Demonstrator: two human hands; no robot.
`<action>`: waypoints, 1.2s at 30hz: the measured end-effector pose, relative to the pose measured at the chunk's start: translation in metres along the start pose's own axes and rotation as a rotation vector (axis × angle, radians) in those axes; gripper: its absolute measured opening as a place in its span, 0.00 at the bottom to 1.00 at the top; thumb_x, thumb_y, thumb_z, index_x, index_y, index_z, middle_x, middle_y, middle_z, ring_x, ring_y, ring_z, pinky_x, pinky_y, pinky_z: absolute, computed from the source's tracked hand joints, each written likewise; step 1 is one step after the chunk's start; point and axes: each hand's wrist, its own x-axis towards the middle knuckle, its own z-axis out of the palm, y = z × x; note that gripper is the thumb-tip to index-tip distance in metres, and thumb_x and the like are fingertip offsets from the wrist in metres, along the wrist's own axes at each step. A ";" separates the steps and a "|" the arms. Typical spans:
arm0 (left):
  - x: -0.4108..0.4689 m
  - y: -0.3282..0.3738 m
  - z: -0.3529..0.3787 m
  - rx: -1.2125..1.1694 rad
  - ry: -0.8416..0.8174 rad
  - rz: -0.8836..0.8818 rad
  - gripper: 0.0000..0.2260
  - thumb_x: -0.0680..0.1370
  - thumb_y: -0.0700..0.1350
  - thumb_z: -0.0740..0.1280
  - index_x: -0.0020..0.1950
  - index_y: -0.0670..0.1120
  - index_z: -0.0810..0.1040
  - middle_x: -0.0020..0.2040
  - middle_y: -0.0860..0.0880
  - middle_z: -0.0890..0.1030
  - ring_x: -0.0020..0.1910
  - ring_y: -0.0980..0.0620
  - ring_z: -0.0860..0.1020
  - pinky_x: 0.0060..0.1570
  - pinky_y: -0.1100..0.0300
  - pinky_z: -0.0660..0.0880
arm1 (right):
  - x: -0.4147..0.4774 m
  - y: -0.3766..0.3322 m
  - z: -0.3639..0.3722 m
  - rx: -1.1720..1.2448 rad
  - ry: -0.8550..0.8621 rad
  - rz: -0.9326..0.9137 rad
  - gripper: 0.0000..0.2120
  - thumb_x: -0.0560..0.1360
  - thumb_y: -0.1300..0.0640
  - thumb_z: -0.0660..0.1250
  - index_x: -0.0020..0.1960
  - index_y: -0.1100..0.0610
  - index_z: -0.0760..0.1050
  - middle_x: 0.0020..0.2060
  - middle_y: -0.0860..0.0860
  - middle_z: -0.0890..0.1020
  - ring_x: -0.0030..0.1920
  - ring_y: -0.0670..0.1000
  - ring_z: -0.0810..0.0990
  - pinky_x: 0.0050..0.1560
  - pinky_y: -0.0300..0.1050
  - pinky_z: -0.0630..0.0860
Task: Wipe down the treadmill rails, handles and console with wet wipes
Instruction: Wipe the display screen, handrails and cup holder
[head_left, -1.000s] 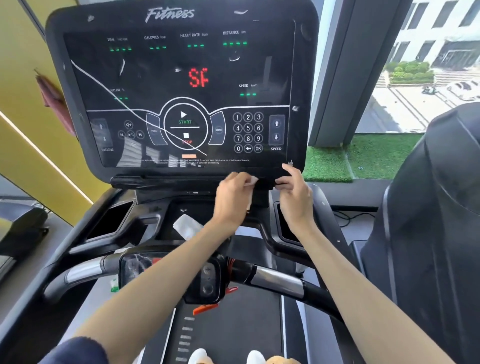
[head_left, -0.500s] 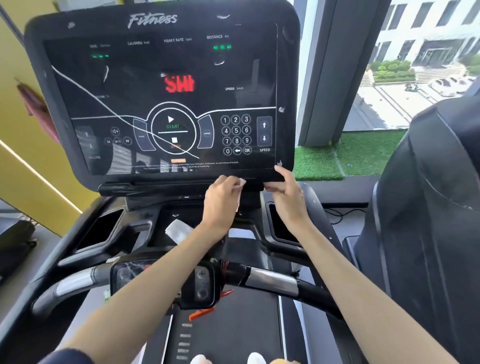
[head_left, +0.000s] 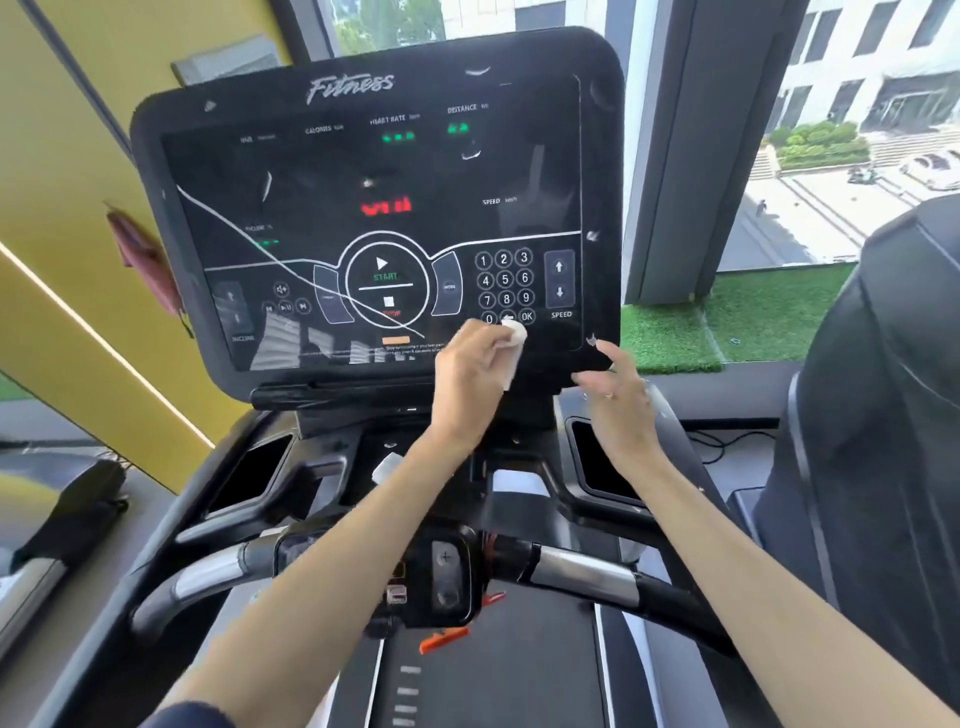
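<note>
head view: left hand (head_left: 470, 374) grips wet wipe (head_left: 515, 335) against console (head_left: 332, 182); right hand (head_left: 618, 405) relaxed beside

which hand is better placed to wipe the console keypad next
Left. The left hand grips the wet wipe, held against the console at the keypad's bottom row. The right hand holds nothing, its fingers loose beside the console's lower right corner.
</note>
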 end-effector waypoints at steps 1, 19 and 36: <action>0.007 -0.014 -0.010 0.084 0.026 0.002 0.02 0.73 0.35 0.70 0.44 0.39 0.82 0.39 0.46 0.78 0.38 0.60 0.74 0.39 0.70 0.71 | 0.001 -0.001 0.002 0.001 0.001 -0.005 0.25 0.75 0.72 0.56 0.68 0.55 0.68 0.54 0.53 0.82 0.54 0.50 0.79 0.49 0.29 0.68; -0.020 -0.024 0.021 0.368 -0.326 0.220 0.22 0.70 0.31 0.53 0.56 0.40 0.80 0.55 0.44 0.82 0.53 0.41 0.81 0.45 0.48 0.81 | -0.010 -0.002 0.023 -0.293 0.103 -0.303 0.27 0.71 0.74 0.59 0.69 0.60 0.68 0.57 0.58 0.79 0.57 0.56 0.77 0.56 0.42 0.68; -0.021 -0.104 -0.080 0.506 -0.354 0.200 0.20 0.66 0.30 0.57 0.53 0.39 0.81 0.46 0.43 0.83 0.43 0.39 0.82 0.34 0.49 0.80 | -0.027 -0.045 0.119 -0.425 -0.119 -0.587 0.27 0.70 0.76 0.59 0.69 0.64 0.69 0.58 0.59 0.78 0.64 0.59 0.70 0.72 0.42 0.53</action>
